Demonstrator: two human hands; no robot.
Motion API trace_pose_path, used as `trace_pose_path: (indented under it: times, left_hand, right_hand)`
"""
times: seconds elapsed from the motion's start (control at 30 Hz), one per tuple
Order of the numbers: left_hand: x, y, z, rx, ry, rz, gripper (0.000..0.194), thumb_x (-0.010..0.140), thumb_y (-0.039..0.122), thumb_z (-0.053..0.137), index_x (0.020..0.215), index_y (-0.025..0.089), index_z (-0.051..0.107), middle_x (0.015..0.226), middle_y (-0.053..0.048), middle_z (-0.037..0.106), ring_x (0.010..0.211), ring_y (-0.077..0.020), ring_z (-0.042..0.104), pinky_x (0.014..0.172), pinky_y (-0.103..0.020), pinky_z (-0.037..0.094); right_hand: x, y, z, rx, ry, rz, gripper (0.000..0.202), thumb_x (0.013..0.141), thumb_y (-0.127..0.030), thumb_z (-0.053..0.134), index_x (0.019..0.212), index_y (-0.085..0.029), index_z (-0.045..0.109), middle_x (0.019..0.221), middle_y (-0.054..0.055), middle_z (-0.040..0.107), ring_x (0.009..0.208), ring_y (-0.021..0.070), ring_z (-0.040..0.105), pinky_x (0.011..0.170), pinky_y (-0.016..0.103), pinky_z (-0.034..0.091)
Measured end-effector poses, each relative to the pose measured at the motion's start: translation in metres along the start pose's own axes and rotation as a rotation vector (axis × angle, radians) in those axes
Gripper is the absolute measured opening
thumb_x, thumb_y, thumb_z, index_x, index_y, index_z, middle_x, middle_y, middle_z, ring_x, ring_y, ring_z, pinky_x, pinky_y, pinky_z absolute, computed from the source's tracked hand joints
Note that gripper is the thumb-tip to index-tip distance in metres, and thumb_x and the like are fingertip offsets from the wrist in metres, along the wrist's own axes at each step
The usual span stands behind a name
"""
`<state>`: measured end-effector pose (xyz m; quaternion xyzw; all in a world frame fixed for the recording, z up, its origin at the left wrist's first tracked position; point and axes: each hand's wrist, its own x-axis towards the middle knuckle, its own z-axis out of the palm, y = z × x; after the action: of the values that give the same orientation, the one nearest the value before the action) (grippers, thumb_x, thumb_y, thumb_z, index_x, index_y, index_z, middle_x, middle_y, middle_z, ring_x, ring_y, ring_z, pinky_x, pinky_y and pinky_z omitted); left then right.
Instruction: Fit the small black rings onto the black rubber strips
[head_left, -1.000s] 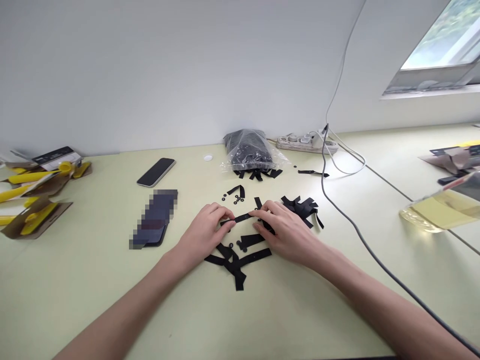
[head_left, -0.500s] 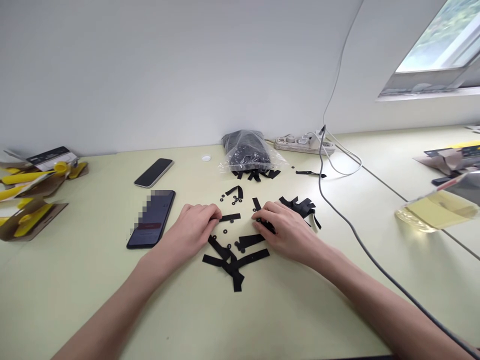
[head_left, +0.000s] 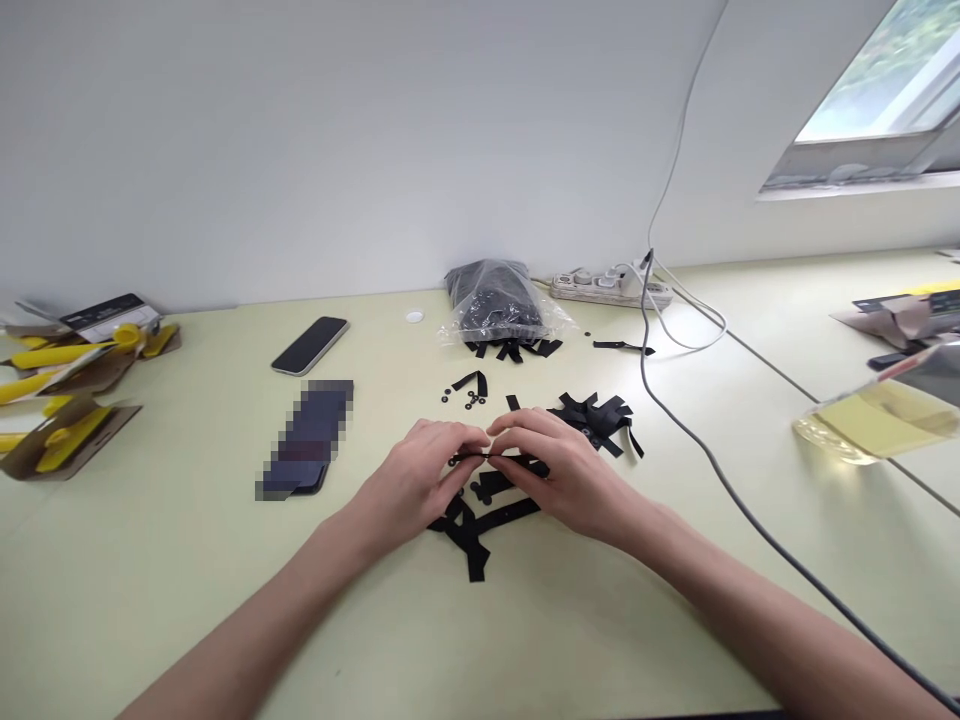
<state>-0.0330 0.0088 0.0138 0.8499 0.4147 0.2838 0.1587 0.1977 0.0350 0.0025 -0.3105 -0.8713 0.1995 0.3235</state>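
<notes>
Pinching thin black strip (head_left: 470, 456), with grips of left hand (head_left: 421, 472) and right hand (head_left: 566, 470) closed on it, amid loose strips (head_left: 476, 562) and discs (head_left: 448, 391) on surface (head_left: 397, 630). Apparently lining up or pressing strip; next, likely needing steady fingertip pressure.

I observe the bare left forearm (head_left: 292, 605) running toward 2 o'clock and the bare right forearm (head_left: 712, 575) toward 10, converging so that the hands meet just below centre, fingertips side by side. My left hand (head_left: 427, 470) has thumb and forefinger pinched, its fingers bent toward 3 o'clock; my right hand (head_left: 562, 465) curls toward 9, thumb below forefinger, but whether they close fully I cannot tell.
</notes>
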Motion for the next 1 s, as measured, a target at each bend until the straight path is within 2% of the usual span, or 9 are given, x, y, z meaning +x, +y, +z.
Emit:
trace_pose_path:
  times: [0.1, 0.2, 0.27, 0.43, 0.6, 0.67, 0.77, 0.87, 1.0]
  left_hand:
    - [0.002, -0.006, -0.003, 0.013, -0.028, -0.140, 0.021, 0.103, 0.030, 0.058, 0.123, 0.025, 0.061, 0.116, -0.001, 0.071, 0.108, -0.0193, 0.064, 0.095, -0.033, 0.049]
    - [0.006, -0.013, -0.008, 0.042, -0.062, -0.251, 0.021, 0.105, 0.034, 0.054, 0.119, 0.025, 0.067, 0.119, -0.002, 0.070, 0.110, -0.0217, 0.064, 0.100, -0.038, 0.046]
    - [0.008, -0.017, -0.010, 0.041, -0.087, -0.273, 0.021, 0.105, 0.034, 0.054, 0.114, 0.025, 0.071, 0.116, -0.002, 0.071, 0.109, -0.0219, 0.065, 0.102, -0.040, 0.045]
    - [0.009, -0.020, -0.007, 0.087, -0.126, -0.238, 0.019, 0.104, 0.033, 0.055, 0.107, 0.026, 0.072, 0.108, -0.001, 0.072, 0.106, -0.0208, 0.065, 0.099, -0.040, 0.042]
    - [0.007, -0.016, -0.005, 0.060, -0.151, -0.235, 0.016, 0.103, 0.027, 0.052, 0.101, 0.023, 0.068, 0.108, 0.000, 0.070, 0.103, -0.0194, 0.064, 0.097, -0.039, 0.043]
    - [0.006, -0.014, -0.004, 0.035, -0.155, -0.231, 0.014, 0.101, 0.025, 0.053, 0.104, 0.022, 0.066, 0.110, -0.001, 0.069, 0.101, -0.0191, 0.064, 0.095, -0.037, 0.045]
    - [0.006, -0.012, -0.004, 0.024, -0.135, -0.200, 0.022, 0.102, 0.022, 0.049, 0.118, 0.022, 0.064, 0.115, -0.002, 0.069, 0.099, -0.0178, 0.065, 0.094, -0.035, 0.047]
    - [0.005, -0.013, -0.003, 0.068, -0.154, -0.137, 0.022, 0.104, 0.027, 0.051, 0.122, 0.025, 0.065, 0.117, -0.002, 0.069, 0.104, -0.0189, 0.065, 0.097, -0.035, 0.045]
    - [0.005, -0.014, -0.001, 0.133, -0.168, -0.121, 0.018, 0.106, 0.034, 0.053, 0.110, 0.025, 0.067, 0.112, -0.001, 0.071, 0.103, -0.0206, 0.064, 0.094, -0.037, 0.044]
  right_hand:
    - [0.001, -0.001, -0.003, 0.004, -0.006, 0.092, 0.012, 0.104, -0.023, 0.057, 0.099, -0.020, 0.067, 0.095, 0.005, 0.072, 0.086, 0.0187, 0.066, 0.075, 0.032, 0.052]
    - [0.002, -0.001, -0.005, -0.003, 0.015, 0.134, 0.012, 0.103, -0.023, 0.058, 0.098, -0.020, 0.068, 0.094, 0.005, 0.074, 0.084, 0.0181, 0.067, 0.074, 0.031, 0.050]
    - [0.003, 0.000, -0.006, 0.000, 0.022, 0.144, 0.011, 0.103, -0.023, 0.058, 0.100, -0.020, 0.069, 0.096, 0.004, 0.075, 0.085, 0.0182, 0.068, 0.075, 0.031, 0.050]
    - [0.003, 0.000, -0.005, 0.002, 0.026, 0.145, 0.012, 0.102, -0.023, 0.059, 0.101, -0.020, 0.070, 0.097, 0.004, 0.076, 0.087, 0.0179, 0.068, 0.075, 0.030, 0.050]
    - [0.002, -0.002, -0.005, -0.030, 0.018, 0.089, 0.016, 0.104, -0.022, 0.055, 0.103, -0.019, 0.071, 0.097, 0.005, 0.073, 0.086, 0.0170, 0.066, 0.074, 0.029, 0.049]
    - [0.002, -0.003, -0.005, -0.040, 0.000, 0.074, 0.017, 0.104, -0.021, 0.054, 0.104, -0.019, 0.071, 0.097, 0.006, 0.072, 0.084, 0.0166, 0.065, 0.071, 0.029, 0.049]
    - [0.002, -0.001, -0.005, -0.051, -0.013, 0.070, 0.018, 0.104, -0.021, 0.053, 0.105, -0.019, 0.071, 0.096, 0.006, 0.071, 0.084, 0.0166, 0.064, 0.070, 0.029, 0.049]
    - [0.001, 0.001, -0.005, -0.060, -0.005, 0.080, 0.018, 0.104, -0.022, 0.053, 0.104, -0.019, 0.070, 0.097, 0.006, 0.072, 0.085, 0.0168, 0.065, 0.071, 0.029, 0.049]
    - [0.002, 0.001, -0.005, -0.043, -0.001, 0.102, 0.016, 0.104, -0.022, 0.054, 0.103, -0.019, 0.070, 0.097, 0.005, 0.072, 0.086, 0.0166, 0.066, 0.074, 0.029, 0.050]
